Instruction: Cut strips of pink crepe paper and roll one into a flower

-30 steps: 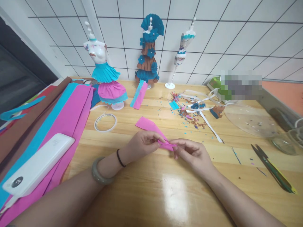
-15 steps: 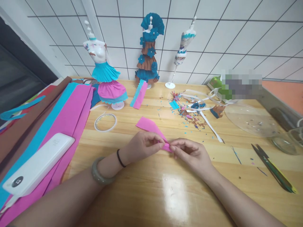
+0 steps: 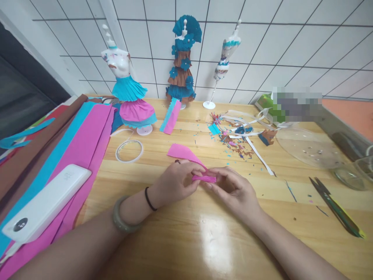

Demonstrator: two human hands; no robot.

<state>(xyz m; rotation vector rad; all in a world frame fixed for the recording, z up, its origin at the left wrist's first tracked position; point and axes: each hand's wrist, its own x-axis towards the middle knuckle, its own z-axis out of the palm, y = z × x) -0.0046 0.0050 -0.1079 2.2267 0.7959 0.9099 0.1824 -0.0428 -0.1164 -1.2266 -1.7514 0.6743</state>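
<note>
Between both hands is a pink crepe paper strip (image 3: pixel 181 151), its near end folded into a narrow band and its loose end lying on the table toward the back left. My left hand (image 3: pixel 180 181) is closed, with thumb and fingers pinching the left end of the folded part. From the other side, my right hand (image 3: pixel 235 186) grips the right end of the fold, thumb below and fingers above. Fingers partly hide the strip where it passes between the hands.
A roll of double-sided tape (image 3: pixel 129 151) lies left of the strip. Behind stand a mannequin in a blue and pink skirt (image 3: pixel 136 112), a dressed mannequin (image 3: pixel 183 74) and a bare one (image 3: pixel 227 58). Paper scraps (image 3: pixel 236 144), scissors (image 3: pixel 335 208) and a power bank (image 3: pixel 48 202) flank the hands.
The near end of the pink strip has turned and now shows as a folded, horizontal band between my hands. My fingers have shifted their pinch on it.
</note>
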